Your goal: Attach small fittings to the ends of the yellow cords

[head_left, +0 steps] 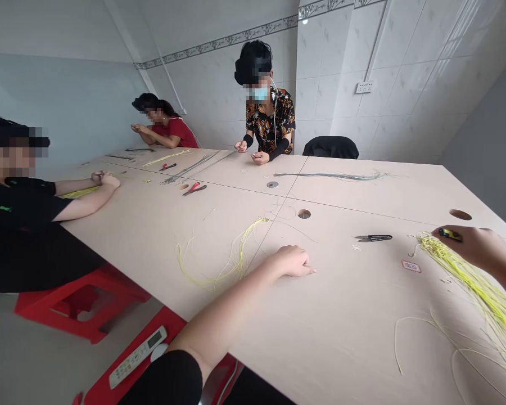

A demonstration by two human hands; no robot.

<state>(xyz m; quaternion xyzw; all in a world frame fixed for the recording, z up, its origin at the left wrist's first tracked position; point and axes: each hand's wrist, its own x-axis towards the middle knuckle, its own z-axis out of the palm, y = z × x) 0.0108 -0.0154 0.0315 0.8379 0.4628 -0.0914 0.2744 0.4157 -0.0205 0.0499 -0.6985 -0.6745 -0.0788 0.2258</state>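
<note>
My left hand (293, 260) rests low over the middle of the table, its fingers curled together; whatever is in them, if anything, is too small to see. At the right, my right hand (476, 244) is closed around a small black and yellow object (450, 235) whose kind I cannot make out. That hand is over the upper end of a thick bundle of yellow cords (468, 278) with hooked ends. Between the hands lie black thread snips (374, 238) and a small red-bordered label (411, 266). A smaller bunch of yellow cords (241, 247) spreads beyond my left forearm.
Red-handled pliers (194, 189), grey cords (329, 176) and round table holes (304, 214) lie farther off. Co-workers sit at the left (21, 191) and far left (164, 126); another (270, 112) is across the table. A remote control (138, 357) lies on a red stool (105, 388).
</note>
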